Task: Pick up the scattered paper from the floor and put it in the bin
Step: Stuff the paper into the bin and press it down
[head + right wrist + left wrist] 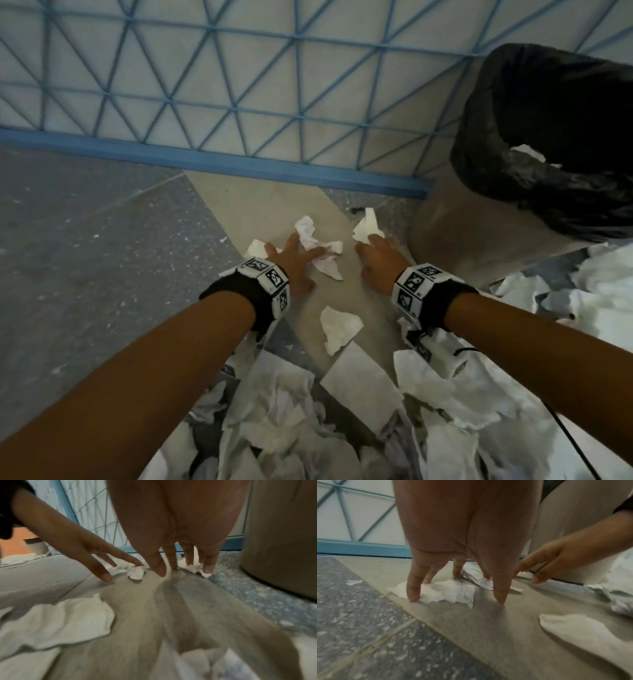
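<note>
Left hand [296, 263]: grip apart, fingers [414, 586] straight and splayed, tips pressing a flat scrap [447, 592] and a crumpled sheet [317, 240] against the floor [102, 240].
Right hand [376, 257]: grip apart too, fingertips [209, 561] down on a torn piece [364, 228] near the foot of the bin [455, 219]; nothing clamped.
Paper: those three pieces lie on the floor; a loose scrap [339, 329] sits between the wrists, a deep heap [291, 411] nearer the person.
Bin: upright at the right, black liner [548, 192], some white paper [527, 152] showing inside.
Step, as I judge it: gathering, partway through; plenty of paper is on the floor.
Next move calls for: fingers raking inward to bunch the thin sheets, a firm close, then a lift over the tall rim.
</note>
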Demonstrator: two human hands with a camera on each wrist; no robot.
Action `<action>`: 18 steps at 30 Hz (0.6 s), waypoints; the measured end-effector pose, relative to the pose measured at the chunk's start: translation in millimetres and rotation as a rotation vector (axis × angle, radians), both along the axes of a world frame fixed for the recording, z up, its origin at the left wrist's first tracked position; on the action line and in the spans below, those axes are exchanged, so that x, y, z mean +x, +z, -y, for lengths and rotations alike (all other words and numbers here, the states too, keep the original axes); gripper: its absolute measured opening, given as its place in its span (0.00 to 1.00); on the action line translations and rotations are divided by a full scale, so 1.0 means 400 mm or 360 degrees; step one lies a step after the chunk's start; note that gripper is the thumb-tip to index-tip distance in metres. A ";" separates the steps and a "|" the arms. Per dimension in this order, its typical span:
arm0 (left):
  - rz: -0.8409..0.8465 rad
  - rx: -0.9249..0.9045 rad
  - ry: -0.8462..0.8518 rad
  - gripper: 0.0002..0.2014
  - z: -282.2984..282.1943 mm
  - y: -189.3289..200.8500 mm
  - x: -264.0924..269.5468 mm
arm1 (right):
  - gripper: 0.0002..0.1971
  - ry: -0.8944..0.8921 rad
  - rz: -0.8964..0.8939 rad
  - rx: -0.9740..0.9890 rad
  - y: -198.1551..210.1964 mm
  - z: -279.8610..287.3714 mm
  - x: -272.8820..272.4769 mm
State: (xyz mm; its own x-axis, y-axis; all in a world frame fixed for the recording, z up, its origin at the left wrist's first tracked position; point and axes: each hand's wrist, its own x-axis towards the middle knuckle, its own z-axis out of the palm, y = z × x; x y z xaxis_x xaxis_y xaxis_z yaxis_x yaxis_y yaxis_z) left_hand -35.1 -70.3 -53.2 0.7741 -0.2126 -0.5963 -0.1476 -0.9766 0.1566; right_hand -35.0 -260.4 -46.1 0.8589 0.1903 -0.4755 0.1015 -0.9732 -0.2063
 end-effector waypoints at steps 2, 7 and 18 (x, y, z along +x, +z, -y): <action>0.0035 -0.0005 -0.0039 0.34 -0.008 0.006 -0.007 | 0.23 -0.0001 0.0077 0.0099 0.007 -0.012 -0.021; 0.0230 -0.0143 0.0055 0.16 -0.012 0.054 -0.047 | 0.22 0.0332 -0.0021 0.0149 0.040 -0.068 -0.169; 0.0110 -0.0391 0.0219 0.15 -0.107 0.165 -0.232 | 0.11 0.0680 0.0020 0.0154 0.145 -0.120 -0.228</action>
State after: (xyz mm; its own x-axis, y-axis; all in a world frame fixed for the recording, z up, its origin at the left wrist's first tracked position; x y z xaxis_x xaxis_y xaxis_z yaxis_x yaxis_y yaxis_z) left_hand -127.8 -27.5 12.6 0.8428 -0.2345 -0.4845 -0.0352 -0.9222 0.3850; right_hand -126.0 -212.5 12.1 0.6988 0.5732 -0.4280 0.4939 -0.8194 -0.2909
